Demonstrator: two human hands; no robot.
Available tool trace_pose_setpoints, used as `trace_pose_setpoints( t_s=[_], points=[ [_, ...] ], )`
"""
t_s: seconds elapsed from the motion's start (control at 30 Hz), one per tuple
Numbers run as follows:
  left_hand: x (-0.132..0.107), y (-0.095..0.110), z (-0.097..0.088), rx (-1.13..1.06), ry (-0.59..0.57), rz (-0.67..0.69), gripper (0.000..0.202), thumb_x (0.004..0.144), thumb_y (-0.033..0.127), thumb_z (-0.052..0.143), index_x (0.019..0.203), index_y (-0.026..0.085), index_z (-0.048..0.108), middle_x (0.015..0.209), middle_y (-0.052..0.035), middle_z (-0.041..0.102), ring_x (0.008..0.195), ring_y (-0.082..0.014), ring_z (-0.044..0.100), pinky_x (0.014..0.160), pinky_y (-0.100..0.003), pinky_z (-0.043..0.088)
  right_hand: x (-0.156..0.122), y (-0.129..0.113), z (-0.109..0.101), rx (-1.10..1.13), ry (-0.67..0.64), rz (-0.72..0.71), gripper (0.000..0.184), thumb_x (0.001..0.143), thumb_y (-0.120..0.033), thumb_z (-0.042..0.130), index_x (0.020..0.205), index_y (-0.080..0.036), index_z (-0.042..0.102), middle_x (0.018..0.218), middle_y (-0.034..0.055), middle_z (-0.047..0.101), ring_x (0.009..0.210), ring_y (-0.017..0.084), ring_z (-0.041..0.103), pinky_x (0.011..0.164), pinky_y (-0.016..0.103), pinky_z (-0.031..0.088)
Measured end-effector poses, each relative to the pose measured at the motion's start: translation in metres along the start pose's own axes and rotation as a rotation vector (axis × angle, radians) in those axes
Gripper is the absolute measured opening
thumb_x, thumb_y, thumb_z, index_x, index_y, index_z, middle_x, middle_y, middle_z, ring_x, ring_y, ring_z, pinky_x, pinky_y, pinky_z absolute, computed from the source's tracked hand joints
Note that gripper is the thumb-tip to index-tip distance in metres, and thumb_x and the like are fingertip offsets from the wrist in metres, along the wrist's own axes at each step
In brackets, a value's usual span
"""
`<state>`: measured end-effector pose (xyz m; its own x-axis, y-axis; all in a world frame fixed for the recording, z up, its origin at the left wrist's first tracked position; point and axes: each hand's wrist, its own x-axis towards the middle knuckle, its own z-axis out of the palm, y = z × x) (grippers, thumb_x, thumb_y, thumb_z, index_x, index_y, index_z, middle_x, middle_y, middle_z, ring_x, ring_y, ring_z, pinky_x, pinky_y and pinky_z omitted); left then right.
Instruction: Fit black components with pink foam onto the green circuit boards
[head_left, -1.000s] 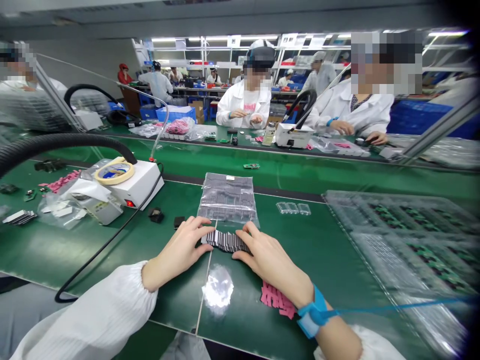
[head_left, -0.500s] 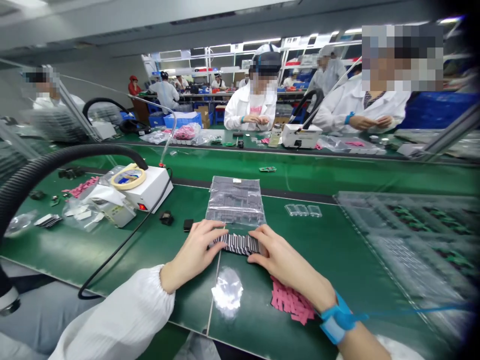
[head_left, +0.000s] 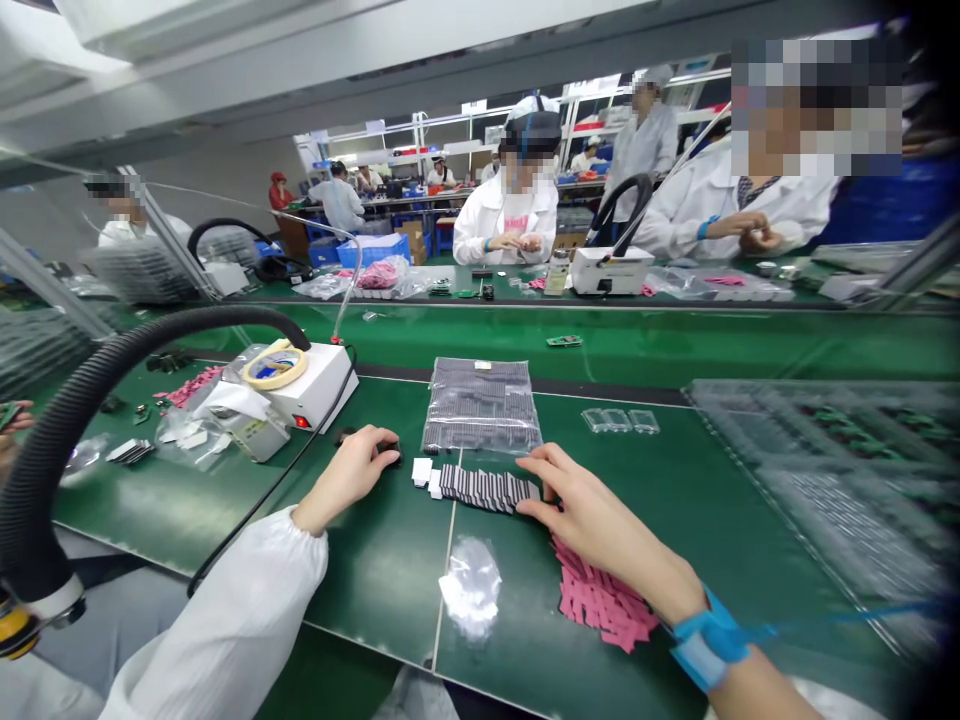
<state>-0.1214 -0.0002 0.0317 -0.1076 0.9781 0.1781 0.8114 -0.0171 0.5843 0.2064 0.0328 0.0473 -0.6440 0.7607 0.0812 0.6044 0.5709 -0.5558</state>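
Note:
A row of small dark and white flat pieces (head_left: 480, 487) lies on the green bench in front of me. My right hand (head_left: 592, 515) rests at the row's right end, fingers stretched and touching it. My left hand (head_left: 349, 475) is out to the left, fingers curled over a small black part (head_left: 388, 449). A clear bag of the same dark pieces (head_left: 481, 405) lies just behind the row. A heap of pink strips (head_left: 600, 600) sits under my right wrist, which wears a blue strap (head_left: 705, 640).
A white box with a tape roll (head_left: 300, 375) and a black hose (head_left: 112, 370) stand at the left. Clear trays of green boards (head_left: 832, 460) fill the right. A crumpled film (head_left: 471, 588) lies near the front edge. Several people in white coats work across the belt.
My left hand has left the row and moved left onto the small black part. The row now lies spread out, with two white pieces at its left end. The view has tilted up.

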Motion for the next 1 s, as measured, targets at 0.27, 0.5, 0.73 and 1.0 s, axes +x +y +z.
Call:
trace_pose_setpoints(
  t_s=[0.27, 0.5, 0.73, 1.0],
  points=[
    [-0.005, 0.009, -0.009, -0.159, 0.138, -0.06, 0.008, 0.078, 0.029, 0.062, 0.079, 0.022, 0.064, 0.067, 0.0016, 0.062, 0.056, -0.0156, 0.051, 0.062, -0.03, 0.045, 0.002, -0.001, -0.002, 0.007, 0.107, -0.057, 0.018, 0.096, -0.03, 0.055, 0.111, -0.022, 0.062, 0.11, 0.0067, 0.06, 0.072, 0.017, 0.061, 0.07, 0.037, 0.053],
    [-0.052, 0.067, 0.001, -0.482, 0.095, -0.034, 0.019, 0.086, 0.037, 0.061, 0.089, 0.019, 0.068, 0.079, -0.0017, 0.069, 0.06, -0.014, 0.06, 0.054, -0.025, 0.049, -0.021, -0.055, 0.018, 0.326, 0.205, -0.034, 0.011, 0.099, -0.025, 0.055, 0.093, -0.023, 0.064, 0.086, 0.0021, 0.064, 0.077, 0.018, 0.061, 0.069, 0.031, 0.048],
    [-0.101, 0.102, 0.039, -0.77, 0.076, 0.01, 0.01, 0.088, 0.022, 0.067, 0.095, 0.023, 0.072, 0.086, -0.0013, 0.067, 0.066, -0.0123, 0.063, 0.059, -0.022, 0.054, -0.038, -0.085, 0.05, 0.523, 0.294, 0.0, 0.023, 0.1, -0.021, 0.049, 0.078, -0.02, 0.053, 0.074, -0.0021, 0.054, 0.065, 0.012, 0.051, 0.058, 0.025, 0.039],
    [-0.122, 0.092, 0.057, -0.686, 0.093, 0.077, 0.031, 0.086, 0.011, 0.064, 0.111, 0.027, 0.07, 0.099, -0.004, 0.069, 0.08, -0.0167, 0.07, 0.07, -0.026, 0.061, -0.052, -0.087, 0.072, 0.618, 0.362, 0.039, 0.012, 0.096, -0.02, 0.057, 0.084, -0.02, 0.062, 0.079, 0.0007, 0.056, 0.068, 0.014, 0.053, 0.06, 0.027, 0.042]
  ],
)
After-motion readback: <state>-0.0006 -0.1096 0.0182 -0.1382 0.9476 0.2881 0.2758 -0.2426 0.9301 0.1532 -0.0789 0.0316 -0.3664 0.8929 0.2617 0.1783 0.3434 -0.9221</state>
